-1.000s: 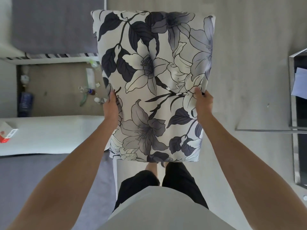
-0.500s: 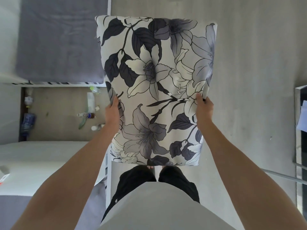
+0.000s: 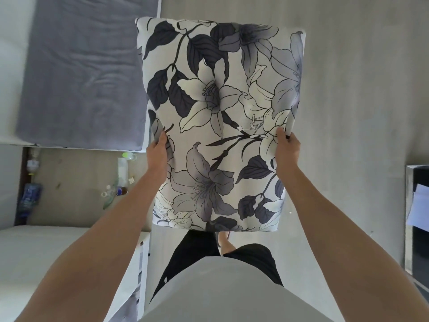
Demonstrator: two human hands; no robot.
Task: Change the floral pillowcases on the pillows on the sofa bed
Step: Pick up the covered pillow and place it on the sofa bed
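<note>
I hold a pillow in a white floral pillowcase point(image 3: 220, 117) with grey and black lilies out in front of me, above the floor. My left hand point(image 3: 159, 152) grips its left edge about halfway down, thumb on the front. On the opposite edge, at the same height, my right hand point(image 3: 286, 149) grips the pillow. The fingers of both hands are hidden behind it. The grey sofa bed point(image 3: 83, 73) lies at the upper left, beside the pillow.
A low wooden surface point(image 3: 69, 182) at the left carries bottles and small items. A white surface point(image 3: 46, 263) sits at the lower left. A dark metal-framed table point(image 3: 417, 217) with paper stands at the right edge. Grey floor point(image 3: 359, 89) stretches ahead.
The view has shifted forward: the sofa bed, wooden surface and white surface slid down the frame. The pillow stays held the same way in both hands.
</note>
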